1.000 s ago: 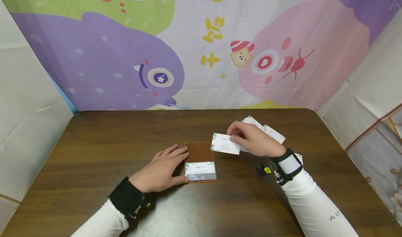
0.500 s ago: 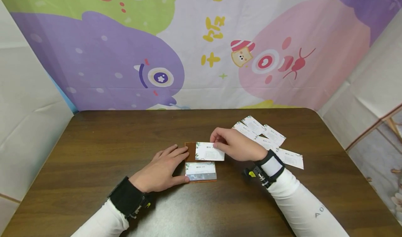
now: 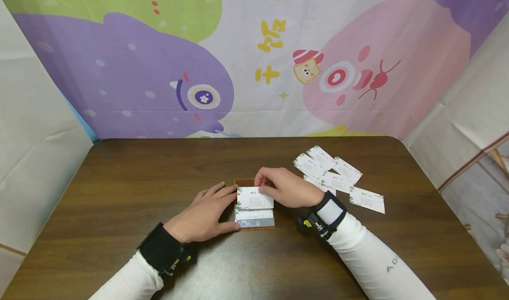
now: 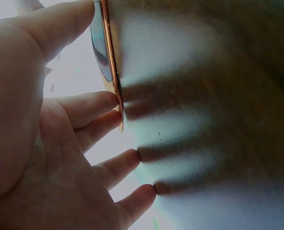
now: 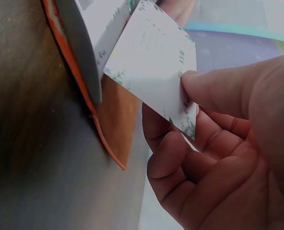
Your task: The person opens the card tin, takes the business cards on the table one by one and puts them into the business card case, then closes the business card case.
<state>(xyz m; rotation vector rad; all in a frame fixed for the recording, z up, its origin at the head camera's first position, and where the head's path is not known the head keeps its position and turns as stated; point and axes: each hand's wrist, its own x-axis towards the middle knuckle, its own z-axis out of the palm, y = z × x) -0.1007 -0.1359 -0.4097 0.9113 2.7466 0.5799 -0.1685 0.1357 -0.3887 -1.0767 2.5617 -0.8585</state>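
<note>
An open brown card holder lies on the table, its clear pocket holding a white business card with leaf print. My right hand pinches another business card by its upper right corner, between thumb and curled fingers. In the right wrist view this card slants over the holder's brown flap, its lower edge close to the pocket. My left hand rests with spread fingers on the table, fingertips and thumb at the holder's left edge. The left wrist view shows the holder's thin edge against the fingertips.
Several loose business cards lie in an overlapping group to the right, behind the right hand, with a single card at the group's right end. A cartoon-printed cloth hangs behind the table's far edge.
My right hand has carried its card left and toward me, from beside the loose cards to over the holder, where it now overlaps the pocketed card. The left hand has stayed in place.
</note>
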